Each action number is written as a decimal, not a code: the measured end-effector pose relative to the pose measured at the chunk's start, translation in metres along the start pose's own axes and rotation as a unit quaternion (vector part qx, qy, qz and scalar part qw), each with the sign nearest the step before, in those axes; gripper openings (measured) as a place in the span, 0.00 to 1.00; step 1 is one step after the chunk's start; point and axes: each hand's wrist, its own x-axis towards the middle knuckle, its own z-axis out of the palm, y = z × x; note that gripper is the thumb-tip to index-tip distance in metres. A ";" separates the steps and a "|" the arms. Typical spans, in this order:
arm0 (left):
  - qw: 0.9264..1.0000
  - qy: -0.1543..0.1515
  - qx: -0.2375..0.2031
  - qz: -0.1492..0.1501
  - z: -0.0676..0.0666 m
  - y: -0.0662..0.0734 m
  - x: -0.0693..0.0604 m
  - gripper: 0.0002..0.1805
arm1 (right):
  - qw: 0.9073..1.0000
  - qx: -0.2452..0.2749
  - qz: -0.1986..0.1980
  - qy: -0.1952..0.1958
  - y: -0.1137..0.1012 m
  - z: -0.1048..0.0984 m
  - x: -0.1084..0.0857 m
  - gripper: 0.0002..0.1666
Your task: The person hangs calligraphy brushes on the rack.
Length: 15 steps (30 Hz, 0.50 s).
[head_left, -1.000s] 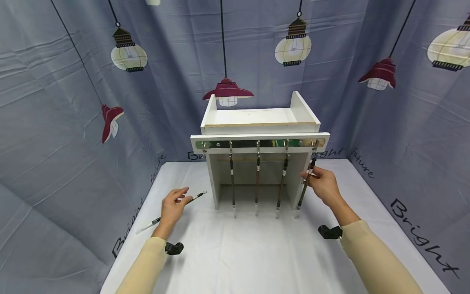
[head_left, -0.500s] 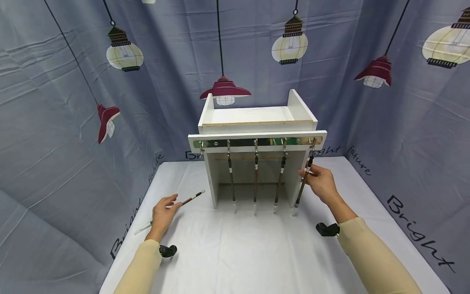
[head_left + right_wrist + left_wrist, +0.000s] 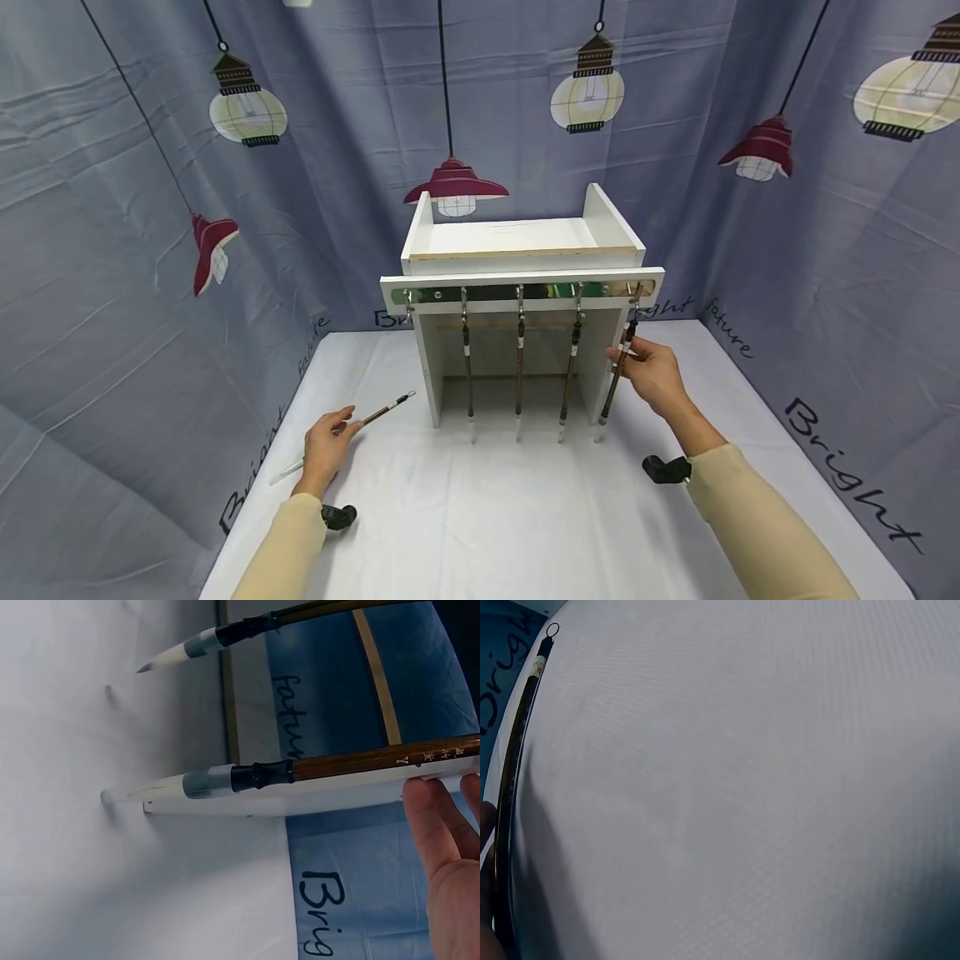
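Note:
In the head view my left hand [image 3: 327, 446] pinches a writing brush [image 3: 387, 409] low over the white table. Its hanging loop points right toward the rack, and its pale tip shows past the wrist at the left. Dark and slim, the same brush [image 3: 517, 757] runs along the left edge of the left wrist view. My right hand [image 3: 654, 375] is at the right side of a white rack [image 3: 527, 278], fingers nearly straight. Its fingertips touch or nearly touch the side panel, behind the rightmost hanging brush [image 3: 352, 763].
Several brushes hang tip down from hooks on the metal strip [image 3: 491, 293]; the leftmost hook [image 3: 408, 302] bears no brush. The rack has a top tray [image 3: 517, 236]. A grey-blue curtain [image 3: 322, 208] printed with lamps encloses the white table [image 3: 480, 517].
My left hand has drawn back toward the lower left with the brush. My right hand stays beside the rack, and the whole view has shifted slightly.

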 end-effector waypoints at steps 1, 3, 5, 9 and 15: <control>1.000 0.003 0.001 -0.001 0.001 -0.001 0.000 0.24 | 1.000 -0.001 0.001 0.001 0.000 0.000 0.000 0.34; 1.000 0.009 0.006 0.002 0.002 -0.002 0.000 0.24 | 1.000 -0.001 0.004 0.002 0.000 0.001 0.000 0.35; 1.000 0.013 0.011 0.003 0.004 -0.004 0.000 0.24 | 1.000 -0.002 0.007 0.002 -0.001 0.001 0.000 0.35; 1.000 0.022 0.020 0.000 0.006 -0.004 -0.001 0.23 | 1.000 -0.001 0.013 0.000 -0.002 0.001 -0.001 0.35; 0.999 0.024 0.039 -0.009 0.009 -0.003 -0.003 0.22 | 1.000 0.004 0.020 -0.001 -0.003 0.000 -0.001 0.35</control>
